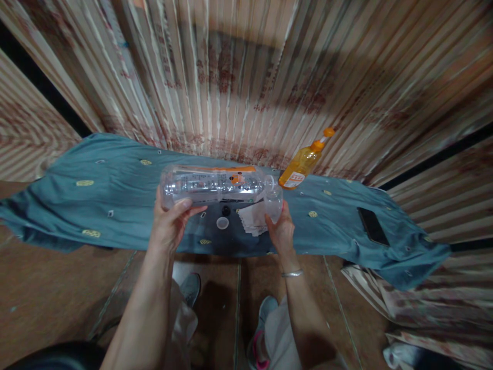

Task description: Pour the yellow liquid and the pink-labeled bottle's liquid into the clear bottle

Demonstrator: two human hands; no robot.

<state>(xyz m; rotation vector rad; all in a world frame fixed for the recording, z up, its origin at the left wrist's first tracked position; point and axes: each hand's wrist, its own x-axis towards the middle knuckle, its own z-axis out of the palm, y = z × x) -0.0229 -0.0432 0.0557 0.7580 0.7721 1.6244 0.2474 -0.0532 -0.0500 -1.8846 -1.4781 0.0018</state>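
From where I stand, the big clear plastic bottle [215, 184] is the thing that catches the eye: it's held up on its side above the desk [127, 205], base to the left and neck to the right. You can see right through it. An orange band runs along its upper edge, an orange-and-black picture sits toward the neck, and there are rows of dark print too small for me to read. Bright glints streak along its middle.

The left hand [167, 226] grasps it near the base from below, thumb laid along the near side. The right hand [281, 228] has its fingers closed on a small see-through cup [273, 201] at the bottle's neck; it looks like a cup, anyway, and with clear plastic overlapping clear plastic I can't tell whether the two touch.

Below the bottle, on the teal patterned cloth covering the desk, lie a black cap [226, 210], a round whitish lid [222, 223] just beside it, and some pale scallop-edged sheets [253, 218]. An amber pump bottle [302, 167] stands beyond the right hand, and a dark phone [373, 226] lies well off to the right.
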